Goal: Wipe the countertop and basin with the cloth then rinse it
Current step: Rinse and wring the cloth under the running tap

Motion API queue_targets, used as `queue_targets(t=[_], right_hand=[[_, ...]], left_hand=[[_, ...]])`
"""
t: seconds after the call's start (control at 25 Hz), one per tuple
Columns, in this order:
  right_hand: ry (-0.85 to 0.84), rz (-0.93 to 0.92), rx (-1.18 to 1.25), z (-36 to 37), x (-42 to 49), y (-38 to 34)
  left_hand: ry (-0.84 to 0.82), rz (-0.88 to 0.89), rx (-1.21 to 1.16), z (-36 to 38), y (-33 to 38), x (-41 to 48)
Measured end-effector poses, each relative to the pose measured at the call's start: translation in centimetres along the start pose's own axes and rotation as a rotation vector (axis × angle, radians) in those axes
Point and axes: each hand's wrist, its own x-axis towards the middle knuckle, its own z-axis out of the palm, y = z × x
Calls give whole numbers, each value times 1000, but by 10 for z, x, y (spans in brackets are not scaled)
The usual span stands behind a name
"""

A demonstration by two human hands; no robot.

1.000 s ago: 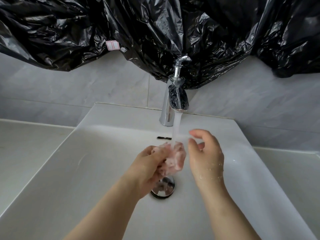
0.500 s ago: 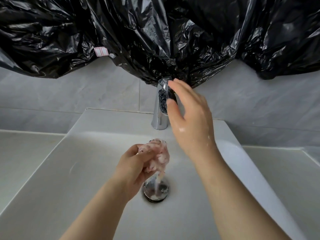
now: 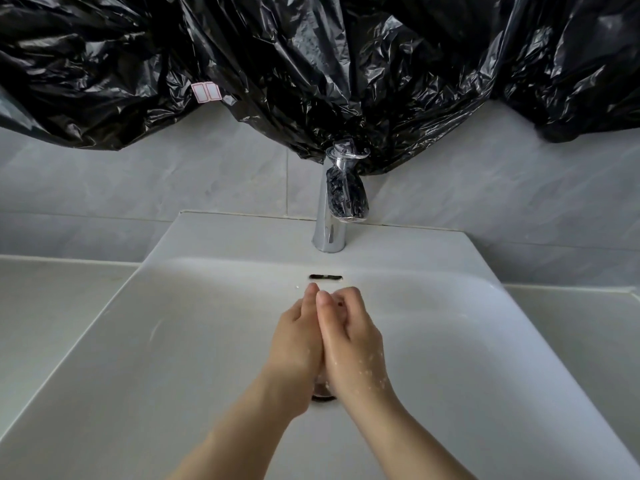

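Note:
My left hand and my right hand are pressed together palm to palm over the middle of the white basin. The pink cloth is squeezed between them; only a small sliver of it shows between the fingers. Both hands are wet, with droplets on the right one. The chrome tap stands behind them and no water runs from its spout. The drain is mostly hidden beneath my wrists.
Grey countertop lies to the left and right of the basin. Black plastic sheeting hangs on the tiled wall above the tap. An overflow slot sits in the basin's back wall.
The water has stopped running. My right hand came down from the tap handle and closed against my left hand, enclosing the cloth between both palms.

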Motion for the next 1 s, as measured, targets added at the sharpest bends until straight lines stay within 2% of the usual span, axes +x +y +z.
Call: queue_targets(t=[0.08, 0.2, 0.32, 0.4, 0.48, 0.56, 0.64, 0.68, 0.76, 0.8, 0.88, 0.96, 1.0], right_hand=[[11, 51, 12, 4, 2, 0], [13, 113, 28, 5, 5, -1], [54, 206, 59, 5, 7, -1], [58, 261, 76, 6, 7, -2], [73, 315, 165, 5, 14, 1], [61, 328, 216, -2, 25, 9], [-58, 331, 209, -19, 31, 13], [-176, 359, 255, -26, 31, 13], [-397, 403, 352, -37, 25, 4], [-447, 353, 278, -39, 21, 0], [-408, 83, -109, -41, 15, -2], [-457, -298, -366, -36, 5, 0], [-505, -404, -486, -32, 0, 3]], left_hand=[[34, -66, -25, 0, 1, 1], [140, -101, 126, -2, -5, 7], [131, -109, 159, -3, -8, 11], [114, -44, 201, -3, -8, 11], [36, 50, 228, -4, -5, 9], [-176, 101, 227, -10, 1, 7], [-389, 76, 305, -20, 6, 4], [-421, 67, 404, -25, 8, 5], [-285, 151, 756, -32, 7, 10], [-172, 198, 889, -34, 7, 11], [-49, 147, 867, -37, 10, 13], [-138, 9, 733, -42, 14, 13], [-243, -32, 724, -43, 14, 10]])
